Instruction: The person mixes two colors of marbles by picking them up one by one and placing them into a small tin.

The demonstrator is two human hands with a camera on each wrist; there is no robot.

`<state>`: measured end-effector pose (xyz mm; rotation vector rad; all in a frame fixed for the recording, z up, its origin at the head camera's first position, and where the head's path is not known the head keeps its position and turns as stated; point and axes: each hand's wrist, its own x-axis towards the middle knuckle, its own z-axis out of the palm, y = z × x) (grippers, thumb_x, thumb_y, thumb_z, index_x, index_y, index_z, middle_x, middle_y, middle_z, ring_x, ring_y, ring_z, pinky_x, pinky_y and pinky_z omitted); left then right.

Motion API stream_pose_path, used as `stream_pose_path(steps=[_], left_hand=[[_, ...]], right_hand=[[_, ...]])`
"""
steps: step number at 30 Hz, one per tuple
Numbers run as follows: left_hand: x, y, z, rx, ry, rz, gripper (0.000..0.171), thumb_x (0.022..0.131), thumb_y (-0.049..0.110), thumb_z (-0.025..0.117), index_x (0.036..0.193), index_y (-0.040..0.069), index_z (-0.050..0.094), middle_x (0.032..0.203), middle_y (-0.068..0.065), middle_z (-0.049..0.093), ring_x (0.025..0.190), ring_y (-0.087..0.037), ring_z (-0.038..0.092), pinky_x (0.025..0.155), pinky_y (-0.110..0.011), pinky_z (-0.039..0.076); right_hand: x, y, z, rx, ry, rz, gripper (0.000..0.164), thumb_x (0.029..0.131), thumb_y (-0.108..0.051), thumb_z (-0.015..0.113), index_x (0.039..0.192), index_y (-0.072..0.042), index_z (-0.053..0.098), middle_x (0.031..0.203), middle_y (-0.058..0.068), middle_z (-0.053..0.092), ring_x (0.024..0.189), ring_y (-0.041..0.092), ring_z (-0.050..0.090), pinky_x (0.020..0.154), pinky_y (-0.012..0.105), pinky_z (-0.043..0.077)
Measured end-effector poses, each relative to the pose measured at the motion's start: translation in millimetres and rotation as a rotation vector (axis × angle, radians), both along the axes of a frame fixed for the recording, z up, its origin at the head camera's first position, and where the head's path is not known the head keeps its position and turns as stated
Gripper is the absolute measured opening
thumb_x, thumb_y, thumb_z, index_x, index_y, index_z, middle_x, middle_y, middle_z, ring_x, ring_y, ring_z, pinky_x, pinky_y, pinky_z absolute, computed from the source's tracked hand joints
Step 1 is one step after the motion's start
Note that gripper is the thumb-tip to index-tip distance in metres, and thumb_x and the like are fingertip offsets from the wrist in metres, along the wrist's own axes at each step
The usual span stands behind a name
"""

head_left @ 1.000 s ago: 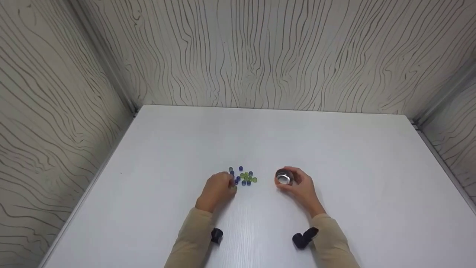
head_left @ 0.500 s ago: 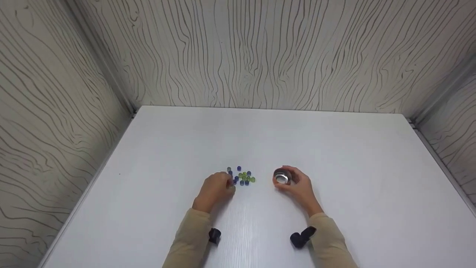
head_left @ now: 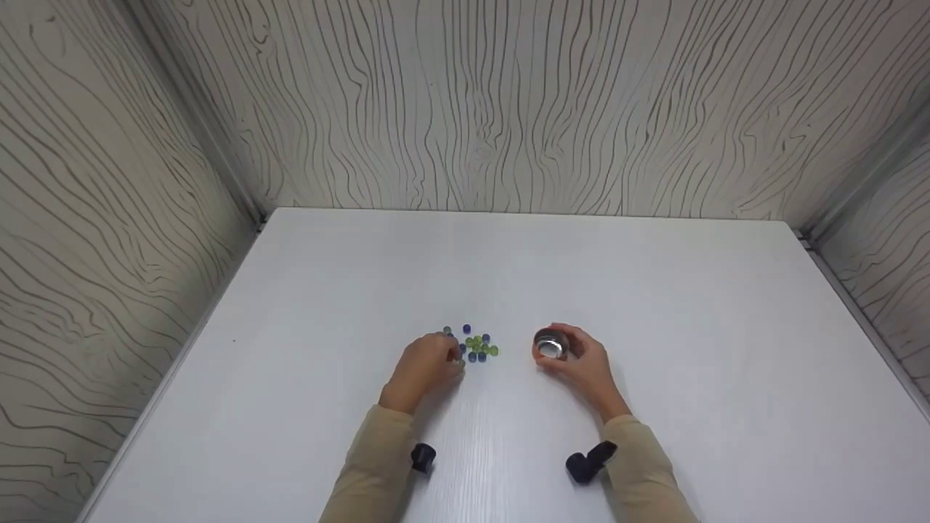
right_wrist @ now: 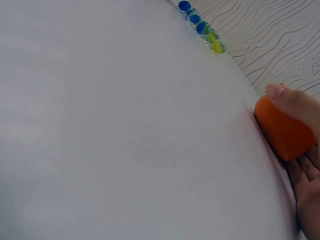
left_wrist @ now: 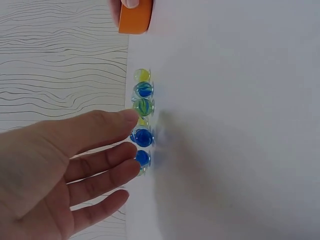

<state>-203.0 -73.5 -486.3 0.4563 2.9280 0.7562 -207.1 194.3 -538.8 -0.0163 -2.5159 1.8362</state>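
In the head view, my left hand [head_left: 423,367] is at the near left of a cluster of small glass marbles [head_left: 476,343], some blue, some yellow-green. Its curled fingers pinch a green-streaked marble [left_wrist: 143,106] at the thumb tip, low over the table. The thumb hides the index finger in the left wrist view. Blue marbles [left_wrist: 143,138] lie just beyond the other fingers. On the right, my right hand [head_left: 587,367] grips a small cup [right_wrist: 284,127], orange outside and shiny metal inside. Its mouth faces up; how much it holds cannot be told.
Both hands are over a white table [head_left: 654,290]. Wood-patterned panels [head_left: 479,109] stand behind it and at both sides. A black wrist camera [head_left: 423,457] sits on the left sleeve, and another camera [head_left: 590,463] on the right one.
My left hand has shifted slightly right toward the cluster over the last half second, covering a blue marble at its edge. The right hand and cup stay in place, apart from slight view drift.
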Motion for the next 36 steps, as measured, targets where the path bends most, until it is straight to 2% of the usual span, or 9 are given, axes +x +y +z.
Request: stream_pose_path(steps=[10,17,21,27,31,36], left_hand=[[-4.8,10,8.8,-0.048,0.000,-0.007,0.013,0.081,0.012,0.074,0.093,0.007,0.073,0.086,-0.005,0.068,0.076,-0.013,0.058,0.077,-0.029,0.054],[-7.6,17,14.5,-0.045,-0.012,-0.022,0.017,0.083,0.016,0.074,0.098,0.008,0.073,0.087,-0.004,0.068,0.076,-0.012,0.056,0.075,-0.025,0.053],[-7.8,19,16.4,-0.063,0.045,-0.051,0.014,0.083,0.015,0.073,0.095,0.008,0.073,0.085,-0.004,0.068,0.073,-0.011,0.055,0.071,-0.023,0.051],[-8.8,25,17.5,-0.053,0.131,-0.114,0.013,0.081,0.013,0.075,0.093,0.006,0.074,0.085,-0.005,0.070,0.075,-0.012,0.061,0.071,-0.022,0.052],[-10.2,29,19.2,-0.036,0.139,-0.127,0.014,0.081,0.011,0.074,0.093,0.006,0.073,0.083,-0.005,0.069,0.074,-0.012,0.061,0.069,-0.020,0.050],[-11.9,34,19.7,-0.048,0.161,-0.137,0.013,0.082,0.014,0.074,0.092,0.007,0.073,0.081,-0.004,0.068,0.071,-0.012,0.058,0.067,-0.021,0.049]], right_hand=[[-1.9,-1,-1.2,-0.002,-0.005,-0.004,0.061,0.073,-0.005,0.081,0.129,-0.002,0.056,0.136,0.017,0.057,0.136,0.029,0.048,0.114,0.037,0.036],[-1.4,1,-0.5,0.008,-0.014,-0.002,0.060,0.073,-0.008,0.082,0.128,-0.003,0.057,0.135,0.017,0.058,0.135,0.028,0.049,0.113,0.038,0.036],[-1.5,0,-0.1,0.002,-0.017,-0.004,0.060,0.073,-0.008,0.082,0.128,-0.004,0.058,0.135,0.016,0.058,0.136,0.028,0.048,0.114,0.037,0.036],[-1.5,0,0.0,0.000,-0.022,-0.011,0.061,0.072,-0.008,0.082,0.128,-0.003,0.057,0.136,0.015,0.058,0.136,0.027,0.048,0.114,0.036,0.035],[-1.4,0,0.8,-0.024,-0.023,0.000,0.061,0.073,-0.007,0.081,0.128,-0.001,0.056,0.137,0.017,0.057,0.137,0.029,0.047,0.114,0.035,0.034],[-0.8,0,0.9,-0.005,-0.026,-0.004,0.062,0.073,-0.008,0.081,0.129,-0.002,0.056,0.138,0.017,0.056,0.138,0.029,0.046,0.115,0.036,0.034]])
